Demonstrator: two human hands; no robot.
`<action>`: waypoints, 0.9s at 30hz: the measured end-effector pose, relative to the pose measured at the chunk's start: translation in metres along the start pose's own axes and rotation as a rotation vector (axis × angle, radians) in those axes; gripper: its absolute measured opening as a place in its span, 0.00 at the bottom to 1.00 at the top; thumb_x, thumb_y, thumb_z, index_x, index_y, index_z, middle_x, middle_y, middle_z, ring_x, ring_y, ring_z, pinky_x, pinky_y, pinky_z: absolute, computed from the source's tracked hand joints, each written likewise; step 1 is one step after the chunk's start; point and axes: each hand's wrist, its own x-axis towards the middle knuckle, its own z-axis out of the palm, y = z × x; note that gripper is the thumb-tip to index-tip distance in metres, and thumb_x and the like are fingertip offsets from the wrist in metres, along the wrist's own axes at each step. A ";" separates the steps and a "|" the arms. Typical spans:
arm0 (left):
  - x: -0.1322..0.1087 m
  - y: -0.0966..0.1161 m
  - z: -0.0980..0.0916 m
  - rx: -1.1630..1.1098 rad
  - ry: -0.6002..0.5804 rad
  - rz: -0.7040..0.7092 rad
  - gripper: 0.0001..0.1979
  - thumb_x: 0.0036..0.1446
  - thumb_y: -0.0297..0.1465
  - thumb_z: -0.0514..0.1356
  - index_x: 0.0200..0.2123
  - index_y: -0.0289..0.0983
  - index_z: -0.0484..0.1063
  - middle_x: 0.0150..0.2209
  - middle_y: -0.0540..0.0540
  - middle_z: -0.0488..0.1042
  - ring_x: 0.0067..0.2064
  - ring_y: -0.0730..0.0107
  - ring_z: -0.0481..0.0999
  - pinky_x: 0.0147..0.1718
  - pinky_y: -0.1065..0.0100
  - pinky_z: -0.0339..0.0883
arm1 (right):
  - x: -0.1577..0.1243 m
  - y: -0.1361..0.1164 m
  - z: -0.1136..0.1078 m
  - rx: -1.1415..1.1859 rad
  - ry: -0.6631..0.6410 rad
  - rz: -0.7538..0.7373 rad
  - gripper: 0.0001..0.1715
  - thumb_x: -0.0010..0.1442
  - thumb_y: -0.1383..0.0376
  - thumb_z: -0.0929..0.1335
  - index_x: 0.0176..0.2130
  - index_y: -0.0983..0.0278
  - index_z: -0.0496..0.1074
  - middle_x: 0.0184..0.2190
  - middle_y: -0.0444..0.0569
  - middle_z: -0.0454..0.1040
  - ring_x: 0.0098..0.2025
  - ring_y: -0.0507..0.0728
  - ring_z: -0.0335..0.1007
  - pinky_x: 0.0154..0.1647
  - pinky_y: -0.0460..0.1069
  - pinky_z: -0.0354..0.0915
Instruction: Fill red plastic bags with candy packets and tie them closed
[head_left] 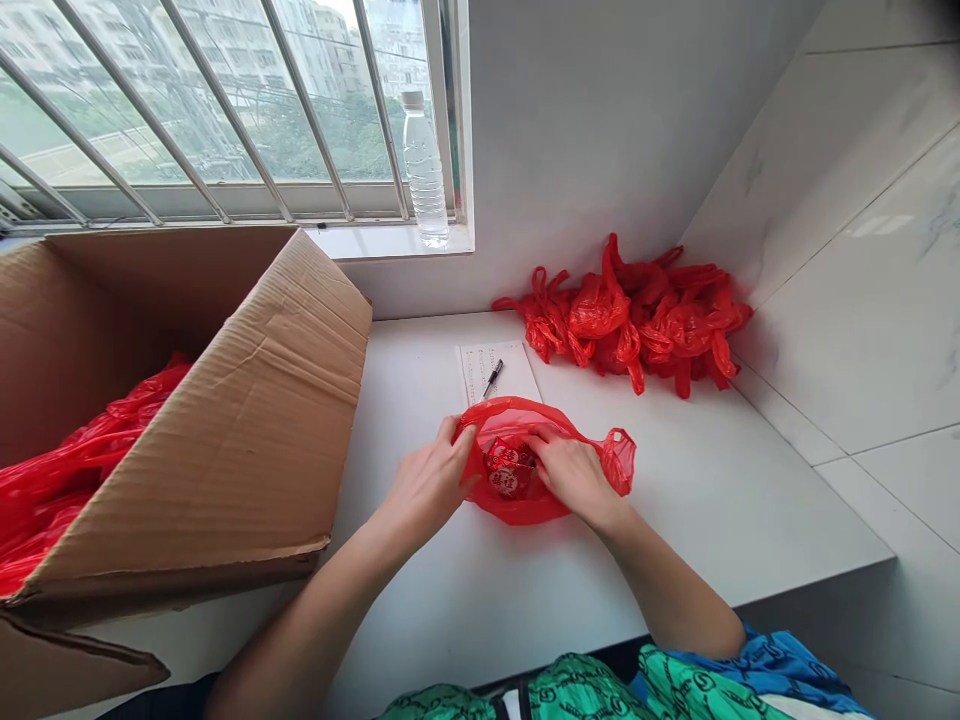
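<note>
A red plastic carrier bag [525,507] lies on the white counter [442,620] in front of me, its mouth pulled open. Inside it I see red-and-white printed packets [508,470], and I cannot tell how many. My left hand [427,485] grips the bag's rim on the left side. My right hand [574,475] presses on the rim at the right, its fingers curled over the plastic and close to the packets. One loop handle of the bag sticks out to the right.
A large open cardboard box [225,400] with red plastic [60,480] inside stands at the left. A heap of red bags [630,320] lies against the wall. Behind my hands are a notepad [510,370] and a pen [493,378]. A water bottle [424,165] stands on the barred windowsill.
</note>
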 end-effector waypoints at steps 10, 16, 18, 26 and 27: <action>0.000 -0.001 -0.003 -0.039 -0.018 -0.069 0.16 0.62 0.38 0.56 0.52 0.42 0.67 0.56 0.39 0.66 0.34 0.63 0.77 0.25 0.68 0.61 | -0.005 0.016 -0.014 0.544 0.228 -0.037 0.08 0.65 0.64 0.65 0.41 0.58 0.75 0.41 0.45 0.78 0.39 0.55 0.75 0.37 0.48 0.66; -0.004 -0.001 -0.005 0.003 -0.001 -0.034 0.17 0.64 0.40 0.54 0.53 0.42 0.66 0.54 0.42 0.68 0.34 0.62 0.77 0.25 0.67 0.58 | -0.009 0.015 -0.018 1.164 0.468 0.049 0.15 0.64 0.51 0.66 0.39 0.60 0.73 0.28 0.44 0.76 0.27 0.53 0.70 0.29 0.48 0.68; -0.005 0.000 -0.005 -0.015 0.005 -0.026 0.17 0.64 0.41 0.54 0.54 0.43 0.66 0.54 0.42 0.68 0.34 0.62 0.77 0.25 0.67 0.57 | -0.010 0.015 -0.018 1.198 0.515 0.049 0.16 0.64 0.51 0.66 0.39 0.60 0.72 0.26 0.43 0.74 0.24 0.53 0.68 0.26 0.47 0.66; -0.010 0.001 -0.007 -0.035 0.028 -0.009 0.20 0.65 0.43 0.54 0.57 0.45 0.65 0.58 0.42 0.66 0.36 0.62 0.77 0.27 0.67 0.60 | -0.012 0.020 -0.023 0.750 0.469 -0.047 0.16 0.69 0.59 0.61 0.48 0.59 0.75 0.39 0.46 0.80 0.35 0.54 0.75 0.37 0.47 0.67; -0.011 0.002 -0.008 -0.028 0.024 -0.006 0.19 0.65 0.43 0.54 0.56 0.45 0.65 0.59 0.43 0.66 0.36 0.62 0.77 0.26 0.68 0.59 | -0.012 0.021 -0.022 0.706 0.406 -0.079 0.16 0.69 0.60 0.61 0.47 0.59 0.75 0.38 0.46 0.81 0.35 0.54 0.76 0.37 0.47 0.67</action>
